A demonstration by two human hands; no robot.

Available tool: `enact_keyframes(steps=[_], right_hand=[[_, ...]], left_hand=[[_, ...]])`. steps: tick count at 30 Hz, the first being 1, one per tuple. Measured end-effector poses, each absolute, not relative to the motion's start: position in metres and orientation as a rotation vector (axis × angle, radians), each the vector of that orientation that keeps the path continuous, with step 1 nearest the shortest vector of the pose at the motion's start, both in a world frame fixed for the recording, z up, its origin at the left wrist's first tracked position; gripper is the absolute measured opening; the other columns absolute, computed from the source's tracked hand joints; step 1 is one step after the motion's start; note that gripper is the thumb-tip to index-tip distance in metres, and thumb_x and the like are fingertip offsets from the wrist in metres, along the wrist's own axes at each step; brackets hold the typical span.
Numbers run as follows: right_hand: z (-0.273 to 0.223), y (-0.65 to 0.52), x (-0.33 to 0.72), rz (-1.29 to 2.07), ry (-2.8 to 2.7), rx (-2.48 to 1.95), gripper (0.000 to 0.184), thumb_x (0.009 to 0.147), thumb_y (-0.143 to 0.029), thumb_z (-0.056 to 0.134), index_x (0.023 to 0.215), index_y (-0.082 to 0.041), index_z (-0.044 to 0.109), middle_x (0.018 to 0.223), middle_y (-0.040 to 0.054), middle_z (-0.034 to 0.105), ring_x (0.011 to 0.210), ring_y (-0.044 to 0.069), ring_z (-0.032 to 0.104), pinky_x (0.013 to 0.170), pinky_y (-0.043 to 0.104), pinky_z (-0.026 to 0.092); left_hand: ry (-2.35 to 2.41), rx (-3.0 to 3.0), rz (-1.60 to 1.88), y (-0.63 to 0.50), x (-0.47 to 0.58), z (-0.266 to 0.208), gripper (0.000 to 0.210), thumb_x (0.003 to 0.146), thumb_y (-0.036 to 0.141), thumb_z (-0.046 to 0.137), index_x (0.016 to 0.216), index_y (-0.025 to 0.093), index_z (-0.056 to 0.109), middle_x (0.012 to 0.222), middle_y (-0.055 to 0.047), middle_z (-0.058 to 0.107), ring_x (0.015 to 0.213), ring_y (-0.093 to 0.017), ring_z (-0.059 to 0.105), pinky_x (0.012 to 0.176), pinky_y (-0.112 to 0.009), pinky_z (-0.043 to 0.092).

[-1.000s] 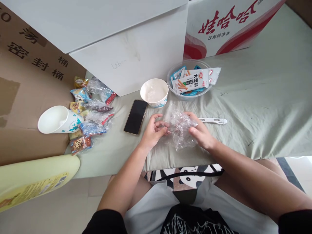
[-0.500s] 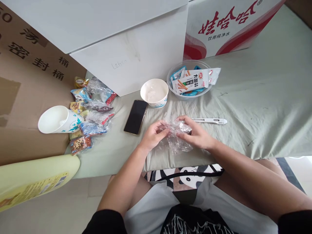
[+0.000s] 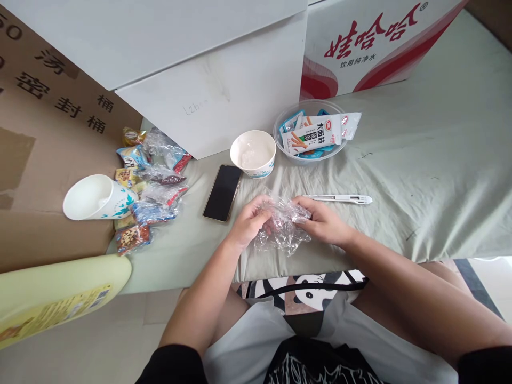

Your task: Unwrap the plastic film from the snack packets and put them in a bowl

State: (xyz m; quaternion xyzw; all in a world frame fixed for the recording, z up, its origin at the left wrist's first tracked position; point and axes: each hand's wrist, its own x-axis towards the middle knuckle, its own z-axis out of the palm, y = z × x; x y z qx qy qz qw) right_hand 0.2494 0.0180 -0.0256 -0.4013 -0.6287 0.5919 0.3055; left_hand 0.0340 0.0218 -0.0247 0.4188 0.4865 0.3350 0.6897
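Observation:
A crumpled sheet of clear plastic film (image 3: 282,226) is stretched between my two hands, just above the cloth. My left hand (image 3: 251,221) pinches its left side between thumb and fingers. On the other side, my right hand (image 3: 324,221) grips the film with thumb and forefinger. Behind the right hand lies a white utility knife (image 3: 344,199). A black phone (image 3: 222,193) rests to the left, beyond my left hand. Beyond the film stands a white paper bowl (image 3: 253,153) with something clear and crinkled inside.
A clear plastic bowl (image 3: 310,157) holds snack packets (image 3: 314,136). To the left, a paper cup (image 3: 98,197) lies tilted beside several wrapped snacks (image 3: 154,210). White boxes (image 3: 224,80) and a cardboard box (image 3: 48,144) border the cloth-covered table (image 3: 420,186). A yellow container (image 3: 68,293) stands front left.
The film has been spread out and turned between my hands. My right thumb and forefinger have closed together on its edge. Everything else lies as before.

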Motion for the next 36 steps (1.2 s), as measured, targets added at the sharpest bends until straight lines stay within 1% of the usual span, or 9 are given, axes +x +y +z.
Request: enact_keyframes(steps=[6, 10, 15, 19, 23, 31, 36], right_hand=[[-0.0254, 0.0183, 0.2478, 1.534, -1.692, -1.097, 0.026, 0.087, -0.039, 0.057, 0.101, -0.017, 0.060, 0.086, 0.0042, 0.065, 0.075, 0.018, 0.061, 0.068, 0.030, 0.049], [-0.0259, 0.0188, 0.2484, 1.508, -1.729, -1.084, 0.024, 0.089, -0.040, 0.055, 0.098, -0.018, 0.059, 0.085, 0.0042, 0.064, 0.075, 0.018, 0.061, 0.068, 0.030, 0.049], [-0.0265, 0.0184, 0.2494, 1.422, -1.841, -1.115, 0.016, 0.087, -0.032, 0.054, 0.096, -0.019, 0.059, 0.085, 0.0039, 0.066, 0.076, 0.019, 0.063, 0.070, 0.031, 0.048], [-0.0279, 0.0173, 0.2492, 1.392, -1.933, -1.118, 0.013, 0.086, -0.027, 0.053, 0.094, -0.019, 0.058, 0.083, 0.0035, 0.066, 0.074, 0.019, 0.062, 0.069, 0.030, 0.046], [-0.0287, 0.0165, 0.2493, 1.380, -1.960, -1.110, 0.010, 0.085, -0.025, 0.053, 0.093, -0.020, 0.058, 0.081, 0.0025, 0.065, 0.070, 0.017, 0.061, 0.067, 0.029, 0.045], [-0.0275, 0.0164, 0.2494, 1.376, -1.953, -1.089, 0.008, 0.085, -0.022, 0.054, 0.092, -0.020, 0.058, 0.080, 0.0020, 0.067, 0.069, 0.017, 0.061, 0.065, 0.028, 0.045], [-0.0269, 0.0172, 0.2492, 1.370, -1.964, -1.094, 0.009, 0.083, -0.022, 0.054, 0.091, -0.020, 0.058, 0.077, 0.0014, 0.065, 0.067, 0.016, 0.059, 0.065, 0.028, 0.044]], left_hand=[[1.106, 0.922, 0.846, 0.0215, 0.0359, -0.0245, 0.035, 0.076, 0.046, 0.079, 0.092, 0.020, 0.063, 0.059, 0.004, 0.063, 0.045, -0.012, 0.058, 0.042, -0.022, 0.042], [1.103, 0.940, 0.834, 0.0211, 0.0368, -0.0236, 0.033, 0.075, 0.045, 0.080, 0.089, 0.019, 0.065, 0.061, 0.004, 0.061, 0.048, -0.012, 0.058, 0.045, -0.023, 0.045], [1.122, 0.998, 0.805, 0.0204, 0.0371, -0.0231, 0.039, 0.074, 0.051, 0.081, 0.087, 0.017, 0.067, 0.066, 0.002, 0.063, 0.054, -0.012, 0.059, 0.051, -0.024, 0.048], [1.161, 1.105, 0.779, 0.0201, 0.0367, -0.0238, 0.038, 0.076, 0.052, 0.079, 0.087, 0.017, 0.070, 0.071, 0.000, 0.065, 0.060, -0.012, 0.057, 0.056, -0.024, 0.047], [1.192, 1.189, 0.759, 0.0198, 0.0362, -0.0253, 0.036, 0.079, 0.051, 0.076, 0.089, 0.017, 0.072, 0.077, -0.002, 0.067, 0.067, -0.014, 0.058, 0.062, -0.025, 0.048], [1.199, 1.230, 0.731, 0.0193, 0.0361, -0.0247, 0.039, 0.080, 0.054, 0.073, 0.089, 0.017, 0.070, 0.074, -0.001, 0.065, 0.066, -0.015, 0.058, 0.063, -0.026, 0.048], [1.185, 1.242, 0.722, 0.0189, 0.0356, -0.0244, 0.040, 0.081, 0.055, 0.073, 0.089, 0.017, 0.070, 0.074, -0.001, 0.065, 0.066, -0.014, 0.058, 0.063, -0.026, 0.048]])
